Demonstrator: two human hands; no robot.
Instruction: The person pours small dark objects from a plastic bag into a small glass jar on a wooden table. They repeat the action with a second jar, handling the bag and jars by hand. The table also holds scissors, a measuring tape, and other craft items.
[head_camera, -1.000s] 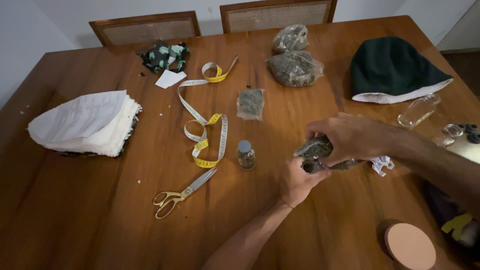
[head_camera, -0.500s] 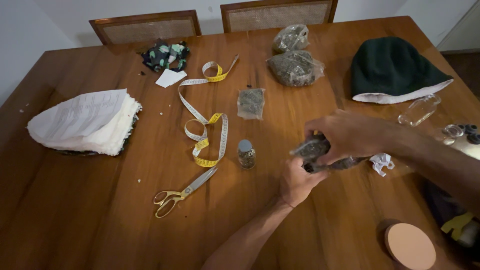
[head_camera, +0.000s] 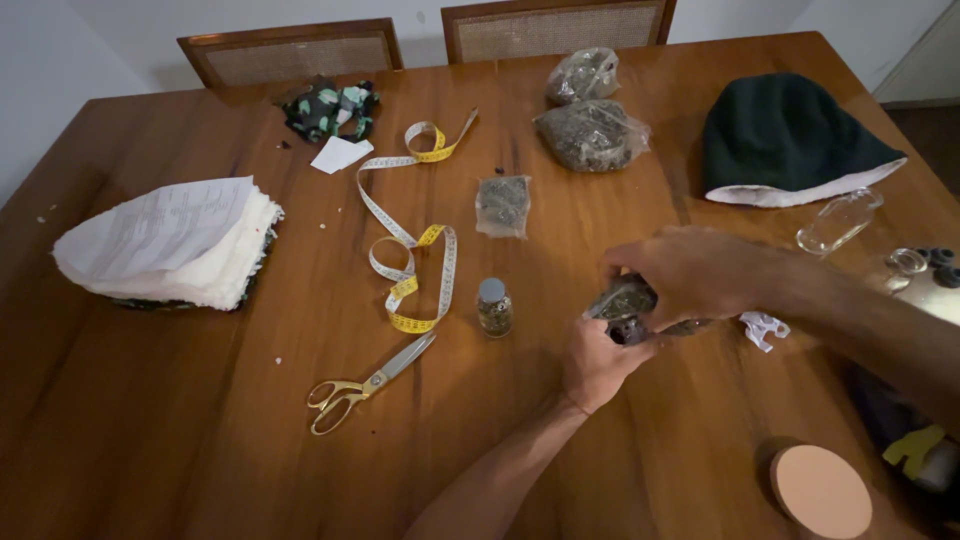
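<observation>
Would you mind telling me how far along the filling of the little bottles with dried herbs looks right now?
One small capped bottle stands on the table with dark contents, so it looks finished. In hand: the left hand and right hand together grip a clear bag of dried herbs; what lies under it is hidden. Apparently left: an empty glass bottle lying on its side, and three more herb bags farther back.

A dining room in a home, turned craft corner: a large wooden table (head_camera: 200, 440) with two cane-backed chairs (head_camera: 290, 50) pushed against a plain white wall. Scattered across it are household sewing supplies, including a yellow tape measure (head_camera: 410, 260), gold-handled scissors (head_camera: 365, 385), a stack of folded white cloth (head_camera: 170, 250) and a dark knit hat (head_camera: 785, 135).
</observation>
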